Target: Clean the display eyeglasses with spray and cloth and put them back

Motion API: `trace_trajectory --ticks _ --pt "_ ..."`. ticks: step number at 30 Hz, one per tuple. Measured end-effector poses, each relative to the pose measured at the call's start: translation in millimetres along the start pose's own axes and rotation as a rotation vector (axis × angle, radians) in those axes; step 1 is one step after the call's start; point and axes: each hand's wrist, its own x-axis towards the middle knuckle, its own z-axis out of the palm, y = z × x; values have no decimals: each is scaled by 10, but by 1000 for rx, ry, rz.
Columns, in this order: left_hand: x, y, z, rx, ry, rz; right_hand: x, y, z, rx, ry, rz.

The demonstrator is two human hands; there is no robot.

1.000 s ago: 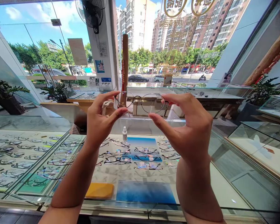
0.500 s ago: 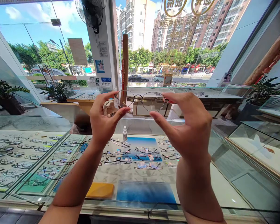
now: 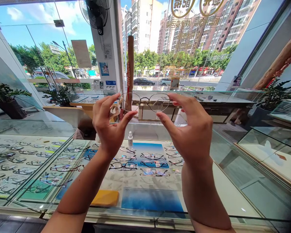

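Observation:
I hold a pair of thin-rimmed round glasses up at eye level, lenses facing the window. My left hand pinches the left lens rim between thumb and forefinger, and a pale cloth is tucked in its palm. My right hand pinches the right lens rim the same way. Both hands hover above a glass display counter.
Inside the counter lie several rows of spectacle frames, a yellow case and a blue mat. A small white dropper bottle stands on the counter's far side. More glass cases flank left and right; potted plants sit beyond.
Both hands have lifted the glasses slightly higher and drawn a little closer together; the grip is the same.

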Motion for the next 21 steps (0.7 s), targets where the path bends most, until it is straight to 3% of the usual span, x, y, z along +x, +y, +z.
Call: trace_trajectory --ticks 10,16,21 --pt "-36 -71 64 -129 -36 -139 -20 -85 59 -1 22 13" --pt "0 -140 84 -237 -152 -298 -38 -118 141 38 24 35" --pt "8 -222 105 -283 -251 -344 -36 -127 167 2 34 19"
